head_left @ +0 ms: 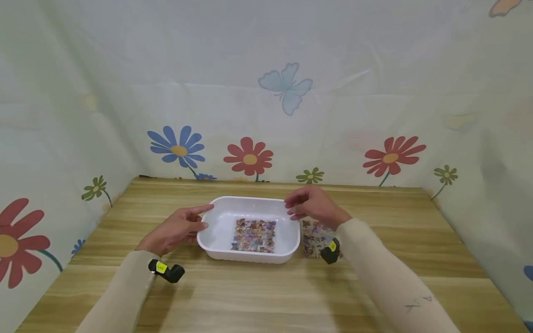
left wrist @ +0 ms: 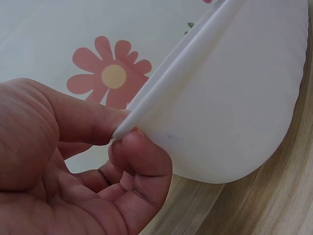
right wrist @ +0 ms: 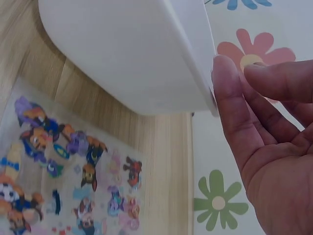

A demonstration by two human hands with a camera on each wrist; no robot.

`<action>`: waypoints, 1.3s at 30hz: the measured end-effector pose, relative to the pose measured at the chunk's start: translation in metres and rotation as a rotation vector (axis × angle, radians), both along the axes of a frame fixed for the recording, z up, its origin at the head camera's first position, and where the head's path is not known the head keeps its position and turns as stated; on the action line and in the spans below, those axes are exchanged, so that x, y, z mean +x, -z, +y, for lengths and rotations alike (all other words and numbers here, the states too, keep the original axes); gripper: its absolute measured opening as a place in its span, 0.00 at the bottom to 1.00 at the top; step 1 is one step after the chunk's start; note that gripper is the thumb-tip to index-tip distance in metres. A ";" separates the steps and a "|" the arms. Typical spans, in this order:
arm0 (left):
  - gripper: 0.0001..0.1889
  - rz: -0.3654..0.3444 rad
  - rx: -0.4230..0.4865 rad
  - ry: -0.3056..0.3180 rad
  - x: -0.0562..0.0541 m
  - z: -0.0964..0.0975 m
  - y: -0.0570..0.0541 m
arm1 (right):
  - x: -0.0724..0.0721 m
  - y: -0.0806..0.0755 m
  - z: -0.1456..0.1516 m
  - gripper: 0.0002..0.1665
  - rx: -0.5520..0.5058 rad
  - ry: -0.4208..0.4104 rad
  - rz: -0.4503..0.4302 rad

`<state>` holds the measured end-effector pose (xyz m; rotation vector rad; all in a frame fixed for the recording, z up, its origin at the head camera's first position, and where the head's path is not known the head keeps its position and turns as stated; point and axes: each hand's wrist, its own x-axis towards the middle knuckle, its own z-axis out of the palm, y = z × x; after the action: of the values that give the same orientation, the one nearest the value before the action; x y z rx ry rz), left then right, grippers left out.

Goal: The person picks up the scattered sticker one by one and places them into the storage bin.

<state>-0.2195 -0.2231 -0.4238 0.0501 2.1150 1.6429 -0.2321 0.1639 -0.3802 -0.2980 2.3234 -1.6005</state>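
Observation:
A white, rounded rectangular plastic tray (head_left: 250, 256) stands on the wooden table. My left hand (head_left: 179, 229) pinches its left rim between thumb and finger; the left wrist view shows the tray's edge (left wrist: 161, 93) between them. At the tray's far right corner is my right hand (head_left: 314, 203). In the right wrist view one finger (right wrist: 227, 83) touches the rim from outside, while the thumb stays apart from it. Inside the tray lies a sheet of colourful stickers (head_left: 254, 236). A second clear sheet of cartoon dog stickers (right wrist: 88, 166) lies on the table, partly hidden under my right wrist.
The wooden tabletop (head_left: 250, 296) reaches back to a pale cloth backdrop (head_left: 208, 101) printed with flowers and a butterfly. Cloth also hangs on the left and right sides. Each wrist carries a small black camera (head_left: 166, 270).

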 end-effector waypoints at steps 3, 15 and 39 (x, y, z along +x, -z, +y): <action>0.35 -0.004 0.004 -0.003 0.000 0.000 0.000 | 0.000 0.001 0.006 0.20 0.000 0.002 0.001; 0.35 0.000 0.012 0.006 -0.001 -0.002 0.000 | 0.002 0.004 0.036 0.20 0.033 0.008 0.027; 0.35 -0.010 0.008 0.007 -0.002 0.000 0.003 | 0.010 0.022 0.104 0.17 0.601 0.174 0.026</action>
<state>-0.2216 -0.2234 -0.4266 0.0517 2.0988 1.6437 -0.2221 0.2683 -0.4026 0.0241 2.7681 -0.8869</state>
